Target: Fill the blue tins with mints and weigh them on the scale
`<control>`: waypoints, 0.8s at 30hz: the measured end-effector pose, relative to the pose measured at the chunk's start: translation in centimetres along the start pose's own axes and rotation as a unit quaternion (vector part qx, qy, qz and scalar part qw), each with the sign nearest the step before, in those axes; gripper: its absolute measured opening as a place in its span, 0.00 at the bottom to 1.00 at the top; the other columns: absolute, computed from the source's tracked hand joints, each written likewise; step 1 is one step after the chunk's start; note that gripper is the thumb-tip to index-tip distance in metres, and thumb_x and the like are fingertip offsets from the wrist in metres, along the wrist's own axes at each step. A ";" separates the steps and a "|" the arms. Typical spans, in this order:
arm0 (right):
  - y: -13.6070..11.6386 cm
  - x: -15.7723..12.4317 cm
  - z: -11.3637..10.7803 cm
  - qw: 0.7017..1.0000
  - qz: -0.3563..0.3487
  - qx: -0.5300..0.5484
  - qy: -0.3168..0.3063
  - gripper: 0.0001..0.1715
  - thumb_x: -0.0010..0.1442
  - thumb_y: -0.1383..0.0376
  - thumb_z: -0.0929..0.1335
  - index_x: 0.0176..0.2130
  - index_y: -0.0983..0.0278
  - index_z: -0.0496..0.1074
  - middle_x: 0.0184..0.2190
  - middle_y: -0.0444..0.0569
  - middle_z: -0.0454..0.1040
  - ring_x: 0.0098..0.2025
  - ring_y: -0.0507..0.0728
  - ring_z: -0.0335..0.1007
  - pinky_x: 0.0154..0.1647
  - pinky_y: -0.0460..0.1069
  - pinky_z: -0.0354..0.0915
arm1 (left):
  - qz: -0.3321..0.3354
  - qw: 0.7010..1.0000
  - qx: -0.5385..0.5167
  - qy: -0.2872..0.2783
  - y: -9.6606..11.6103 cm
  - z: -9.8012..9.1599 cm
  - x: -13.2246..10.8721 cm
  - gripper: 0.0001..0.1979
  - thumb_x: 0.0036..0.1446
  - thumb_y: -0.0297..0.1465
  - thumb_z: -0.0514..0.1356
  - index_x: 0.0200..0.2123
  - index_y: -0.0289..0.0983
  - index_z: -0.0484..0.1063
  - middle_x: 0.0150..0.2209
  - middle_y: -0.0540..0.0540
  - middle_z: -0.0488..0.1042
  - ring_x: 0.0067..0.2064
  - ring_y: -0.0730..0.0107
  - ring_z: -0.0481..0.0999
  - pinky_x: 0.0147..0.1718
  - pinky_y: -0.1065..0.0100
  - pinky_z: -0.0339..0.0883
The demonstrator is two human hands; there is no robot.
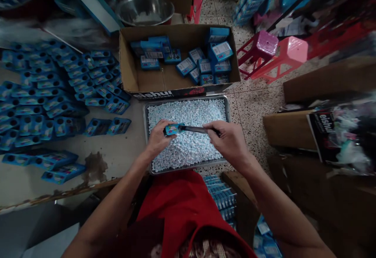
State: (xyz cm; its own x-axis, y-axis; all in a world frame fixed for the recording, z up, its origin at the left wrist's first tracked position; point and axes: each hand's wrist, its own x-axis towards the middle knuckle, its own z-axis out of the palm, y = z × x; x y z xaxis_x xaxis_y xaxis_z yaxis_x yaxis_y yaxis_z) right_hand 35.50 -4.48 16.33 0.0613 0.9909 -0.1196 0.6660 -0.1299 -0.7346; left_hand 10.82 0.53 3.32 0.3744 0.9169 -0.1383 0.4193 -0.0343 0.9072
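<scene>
My left hand (158, 137) is closed around a small blue packet (173, 129), held over a metal tray (227, 109) filled with small white-blue pellets (188, 148). My right hand (227, 138) grips a dark stick-like tool (196, 129) whose tip meets the packet. Both hands hover just above the pellets. A cardboard box (127, 62) behind the tray holds several blue packets (217, 54).
Rows of flat blue packets (53, 89) cover the surface at left. A steel bowl (145, 9) stands behind the box. Pink stools (276, 54) stand at right on the speckled floor, with brown cartons (293, 130) nearer. More blue packs (220, 195) lie below the tray.
</scene>
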 end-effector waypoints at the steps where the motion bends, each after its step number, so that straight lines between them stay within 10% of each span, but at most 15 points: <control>1: 0.5 -0.6 -0.5 0.999 0.027 0.018 0.011 0.12 0.64 0.67 0.69 0.41 0.59 0.84 0.31 0.48 0.81 0.30 0.56 0.76 0.34 0.52 0.69 | -0.001 1.000 -0.008 0.002 -0.1 0.2 0.1 0.20 0.48 0.26 0.69 0.48 0.40 0.79 0.46 0.46 0.77 0.49 0.60 0.77 0.53 0.60 0.70; 8: 13.9 -6.5 -4.1 0.951 0.272 0.108 0.095 0.16 0.54 0.57 0.74 0.38 0.65 0.83 0.22 0.47 0.77 0.23 0.56 0.72 0.27 0.50 0.69 | -0.066 0.994 -0.083 0.037 -1.1 0.3 -0.5 0.20 0.45 0.31 0.71 0.45 0.39 0.80 0.46 0.46 0.79 0.48 0.59 0.79 0.53 0.60 0.71; 12: 20.6 -6.3 0.9 0.921 0.322 0.191 0.106 0.16 0.45 0.56 0.76 0.31 0.65 0.82 0.19 0.45 0.74 0.20 0.54 0.68 0.23 0.48 0.65 | -0.115 0.983 -0.116 0.080 -1.7 -0.8 -1.7 0.23 0.43 0.35 0.74 0.45 0.38 0.79 0.44 0.45 0.81 0.43 0.59 0.80 0.47 0.62 0.74; 18: 20.9 -1.5 12.2 0.883 0.325 0.337 0.028 0.19 0.42 0.52 0.76 0.29 0.63 0.78 0.19 0.44 0.73 0.21 0.53 0.69 0.24 0.47 0.68 | -0.176 0.965 -0.142 0.131 -2.4 -0.8 -3.9 0.29 0.40 0.38 0.78 0.47 0.39 0.78 0.42 0.45 0.82 0.42 0.59 0.82 0.45 0.60 0.77; 24: 19.6 -2.9 9.5 0.849 0.330 0.413 0.000 0.26 0.39 0.51 0.81 0.32 0.65 0.78 0.23 0.45 0.76 0.21 0.50 0.67 0.24 0.45 0.67 | -0.177 0.971 -0.114 0.111 -1.1 1.0 -4.4 0.27 0.42 0.36 0.76 0.48 0.38 0.78 0.42 0.45 0.82 0.40 0.60 0.81 0.44 0.60 0.77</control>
State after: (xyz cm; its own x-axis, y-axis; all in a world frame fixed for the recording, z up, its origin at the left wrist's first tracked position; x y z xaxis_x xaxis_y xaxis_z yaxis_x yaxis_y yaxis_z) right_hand 41.37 -10.22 -4.08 0.2178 0.6934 -0.6868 -0.2617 -0.6365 -0.7256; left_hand 9.53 -3.81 2.49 0.0416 0.9195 -0.3909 0.2851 0.3641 0.8867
